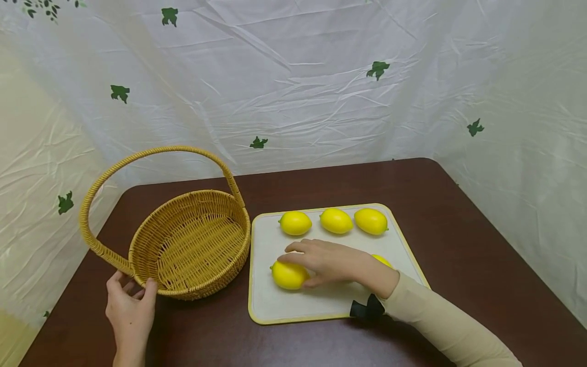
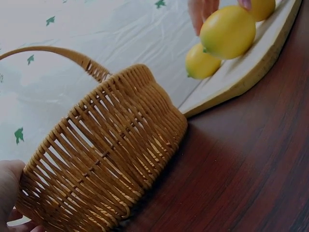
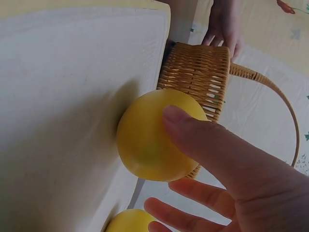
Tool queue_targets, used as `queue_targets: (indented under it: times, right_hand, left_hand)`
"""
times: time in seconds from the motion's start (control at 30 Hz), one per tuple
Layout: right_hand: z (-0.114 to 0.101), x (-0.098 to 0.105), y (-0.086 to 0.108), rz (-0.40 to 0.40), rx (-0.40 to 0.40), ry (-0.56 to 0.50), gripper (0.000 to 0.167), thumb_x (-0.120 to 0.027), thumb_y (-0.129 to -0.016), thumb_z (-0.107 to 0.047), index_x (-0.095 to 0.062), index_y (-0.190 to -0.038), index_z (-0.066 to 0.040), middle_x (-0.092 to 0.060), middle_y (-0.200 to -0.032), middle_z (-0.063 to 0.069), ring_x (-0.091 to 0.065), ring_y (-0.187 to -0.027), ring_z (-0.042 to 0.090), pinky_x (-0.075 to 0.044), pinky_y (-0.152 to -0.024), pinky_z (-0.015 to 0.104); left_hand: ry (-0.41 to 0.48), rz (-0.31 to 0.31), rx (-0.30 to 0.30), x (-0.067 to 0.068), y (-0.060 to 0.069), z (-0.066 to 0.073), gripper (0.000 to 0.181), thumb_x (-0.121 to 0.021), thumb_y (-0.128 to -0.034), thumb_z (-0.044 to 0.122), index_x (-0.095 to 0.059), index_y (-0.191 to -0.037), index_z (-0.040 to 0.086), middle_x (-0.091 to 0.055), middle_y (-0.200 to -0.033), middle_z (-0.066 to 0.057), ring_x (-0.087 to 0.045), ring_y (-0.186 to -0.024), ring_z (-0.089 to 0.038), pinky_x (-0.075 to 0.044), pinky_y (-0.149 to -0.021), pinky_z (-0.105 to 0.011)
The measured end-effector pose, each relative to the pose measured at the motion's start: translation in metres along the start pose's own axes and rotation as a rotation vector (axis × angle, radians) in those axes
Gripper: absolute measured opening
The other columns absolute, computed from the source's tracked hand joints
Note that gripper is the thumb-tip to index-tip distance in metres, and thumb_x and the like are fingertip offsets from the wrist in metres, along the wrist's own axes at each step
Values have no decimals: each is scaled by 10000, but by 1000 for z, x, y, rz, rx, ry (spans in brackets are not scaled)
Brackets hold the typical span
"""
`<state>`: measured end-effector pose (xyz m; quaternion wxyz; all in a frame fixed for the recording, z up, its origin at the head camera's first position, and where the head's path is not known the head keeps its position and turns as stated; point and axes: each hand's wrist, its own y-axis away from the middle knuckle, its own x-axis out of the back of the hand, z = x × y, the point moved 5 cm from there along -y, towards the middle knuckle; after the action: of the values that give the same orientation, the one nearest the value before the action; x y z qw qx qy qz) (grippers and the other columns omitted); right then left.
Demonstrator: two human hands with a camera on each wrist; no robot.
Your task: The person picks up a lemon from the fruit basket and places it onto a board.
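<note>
A round wicker basket (image 1: 190, 292) with a tall arched handle stands at the left. My left hand (image 1: 130, 311) holds its near left rim close to the foot of the handle, thumb at the rim and fingers at the outer side. Over the white board (image 1: 270, 308), my right hand (image 1: 327, 262) grips a yellow lemon (image 1: 289, 276) between thumb and fingers. In the right wrist view the thumb presses on this lemon (image 3: 149, 140); where the other fingertips meet it is partly hidden. The left wrist view shows the basket's woven side (image 2: 111, 150) and the gripped lemon (image 2: 229, 33).
Three lemons lie in a row along the board's far edge, among them a middle lemon (image 1: 337, 220). Another lemon (image 1: 381, 260) is partly hidden behind my right forearm. The board, yellow-edged, rests on a dark brown table (image 1: 458, 244). White cloth (image 1: 302, 92) with green leaves hangs around.
</note>
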<state>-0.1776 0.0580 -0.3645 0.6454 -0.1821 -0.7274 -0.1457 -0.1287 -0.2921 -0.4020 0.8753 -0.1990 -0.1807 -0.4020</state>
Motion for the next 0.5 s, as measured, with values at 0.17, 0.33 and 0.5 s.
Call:
queue_targets:
  times: [0.17,0.33,0.5]
  right_hand:
    - [1,0,1,-19,-16,-11,624,-714,-788,-310,-445,-1324,-138,-464,-1281,65,-444,-1175,211,-358,-994,327]
    - [3,1,3,-30,-40,-30,655,-712,-789,-326,-430,-1344,-124,-450,-1310,67,-414,-1213,213,-337,-1013,336]
    - [4,2,6,-20,-57,-54,665,-703,-792,-355,-432,-1349,-110,-452,-1315,73,-409,-1218,213,-333,-1016,335]
  left_hand:
    - [-2,-2,6,0,0,1,587,-540,-864,191,-296,-1363,1,-453,-1227,-289,-534,-975,-404,-297,-530,19]
    - [-8,-13,18,0,0,0,595,-539,-868,206,-290,-1371,10,-457,-1228,-280,-529,-982,-387,-303,-532,0]
    - [-32,-8,26,0,1,0,596,-533,-870,223,-292,-1375,18,-472,-1220,-265,-509,-1020,-381,-433,-673,-251]
